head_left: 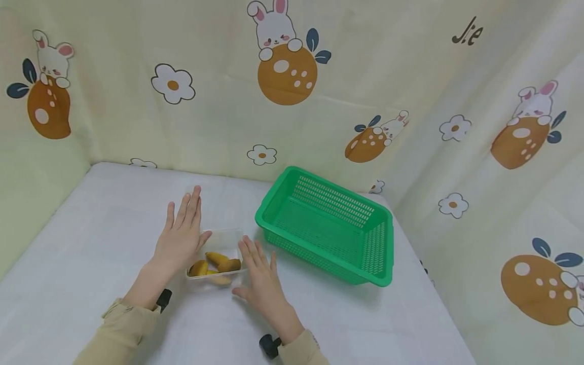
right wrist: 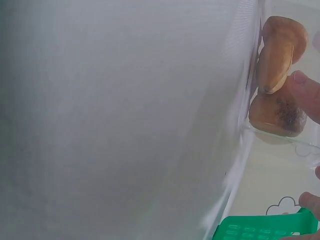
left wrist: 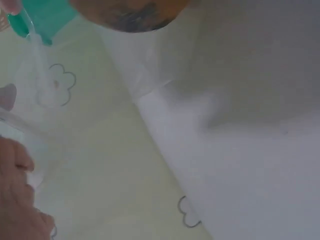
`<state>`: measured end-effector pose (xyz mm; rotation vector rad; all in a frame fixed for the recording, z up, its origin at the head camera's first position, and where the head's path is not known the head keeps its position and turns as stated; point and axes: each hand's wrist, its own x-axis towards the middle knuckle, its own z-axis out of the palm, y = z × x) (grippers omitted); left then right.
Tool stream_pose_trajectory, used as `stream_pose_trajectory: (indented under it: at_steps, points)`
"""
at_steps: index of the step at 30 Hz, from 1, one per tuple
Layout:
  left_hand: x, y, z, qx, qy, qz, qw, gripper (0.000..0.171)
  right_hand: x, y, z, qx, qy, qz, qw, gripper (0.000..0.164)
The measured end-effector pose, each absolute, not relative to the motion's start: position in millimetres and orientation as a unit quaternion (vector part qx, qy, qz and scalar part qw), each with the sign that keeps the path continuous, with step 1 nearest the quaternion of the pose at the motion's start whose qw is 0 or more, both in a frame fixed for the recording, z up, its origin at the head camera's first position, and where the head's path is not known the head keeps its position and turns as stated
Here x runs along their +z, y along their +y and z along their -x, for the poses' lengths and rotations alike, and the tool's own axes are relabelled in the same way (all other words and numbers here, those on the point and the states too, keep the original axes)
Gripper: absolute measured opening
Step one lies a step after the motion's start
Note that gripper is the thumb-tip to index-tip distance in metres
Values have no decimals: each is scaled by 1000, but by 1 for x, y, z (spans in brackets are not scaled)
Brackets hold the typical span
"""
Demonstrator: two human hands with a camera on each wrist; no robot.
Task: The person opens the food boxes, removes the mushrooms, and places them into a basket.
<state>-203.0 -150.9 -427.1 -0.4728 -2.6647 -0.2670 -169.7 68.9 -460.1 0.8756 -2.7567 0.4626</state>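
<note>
A small clear plastic container (head_left: 225,236) stands out low between the two hands. It holds several yellow-brown pieces (head_left: 216,258), one tapered like a short banana, others rounder with dark patches. My left hand (head_left: 179,241) lies along its left side, fingers straight and pointing away, thumb at the rim. On the other side, my right hand (head_left: 262,284) has its fingers straight, with the fingertips at the right wall. The right wrist view shows the pieces (right wrist: 275,62) through the clear wall, a fingertip (right wrist: 302,90) beside them. The left wrist view catches a brown rounded shape (left wrist: 130,12) at its top.
A green perforated basket (head_left: 326,223) stands just right of the container, towards the back of the white-covered table (head_left: 114,218). Behind and to the right hangs a pale curtain (head_left: 210,126) printed with rabbits and flowers. Black wrist cameras (head_left: 270,345) sit below both hands.
</note>
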Motion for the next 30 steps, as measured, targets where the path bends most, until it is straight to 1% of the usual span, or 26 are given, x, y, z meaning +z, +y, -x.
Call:
stream_pose_trajectory:
  at_steps: [3, 6, 10, 15, 18, 22, 25, 28, 30]
  points:
    - [-433, -154, 199, -130, -966, 162, 154, 76, -459, 68, 168, 149, -938, -295, 110, 108]
    - [-436, -155, 199, -156, -968, 161, 115, 70, -458, 67, 168, 146, -939, -290, 112, 109]
    - [-436, -157, 200, -174, -971, 148, 73, 66, -458, 66, 167, 148, -940, -287, 111, 109]
    - [-437, -160, 201, -205, -969, 133, 36, 68, -459, 64, 167, 151, -938, -290, 112, 109]
    - [-438, -162, 201, -218, -966, 135, 35, 70, -460, 63, 167, 153, -937, -292, 114, 110]
    - [-441, -163, 193, -234, -956, 166, 61, 71, -460, 62, 167, 153, -937, -292, 113, 111]
    - [-443, -161, 181, -250, -943, 204, 78, 81, -459, 61, 166, 152, -939, -289, 111, 112]
    - [-445, -159, 168, -268, -933, 230, 77, 94, -458, 60, 165, 145, -942, -283, 109, 112]
    - [-447, -159, 161, -275, -929, 235, 78, 98, -456, 59, 164, 139, -944, -280, 107, 113]
